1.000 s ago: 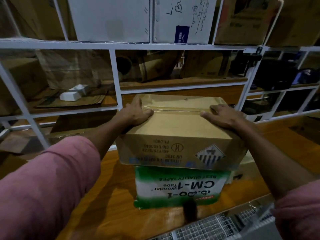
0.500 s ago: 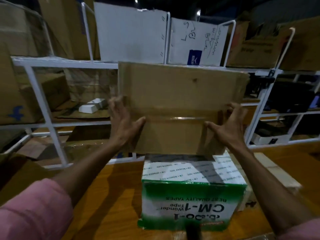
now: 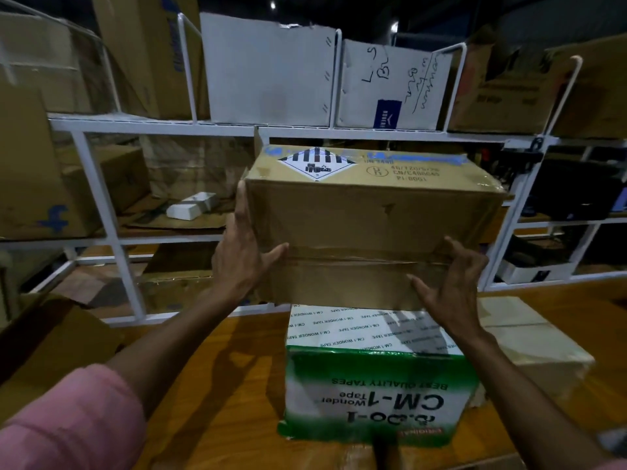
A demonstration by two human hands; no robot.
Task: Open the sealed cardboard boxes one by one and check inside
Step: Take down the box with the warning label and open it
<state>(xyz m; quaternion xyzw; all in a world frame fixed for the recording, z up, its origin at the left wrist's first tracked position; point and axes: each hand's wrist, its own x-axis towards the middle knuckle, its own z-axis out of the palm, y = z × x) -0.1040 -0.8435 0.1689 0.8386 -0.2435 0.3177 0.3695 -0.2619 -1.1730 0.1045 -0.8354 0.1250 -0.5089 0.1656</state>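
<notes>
A brown cardboard box [image 3: 366, 215] with a taped seam and a black-striped diamond label is held up in the air, turned so its labelled side faces up. My left hand [image 3: 244, 256] grips its left side, thumb on the taped face. My right hand [image 3: 451, 286] holds its lower right corner. Below it a green and white tape box [image 3: 373, 391] marked CM-1 stands on the wooden table [image 3: 217, 385].
A pale box [image 3: 529, 340] lies right of the green box. A white metal rack [image 3: 101, 184] behind the table holds many cardboard boxes, white boxes on top and a small white object [image 3: 191, 205] on a shelf. An open brown carton [image 3: 51, 337] sits at left.
The brown box has been lifted off the green box and rotated; its labelled side, facing me a second ago, is now on top. Both hands shifted with it.
</notes>
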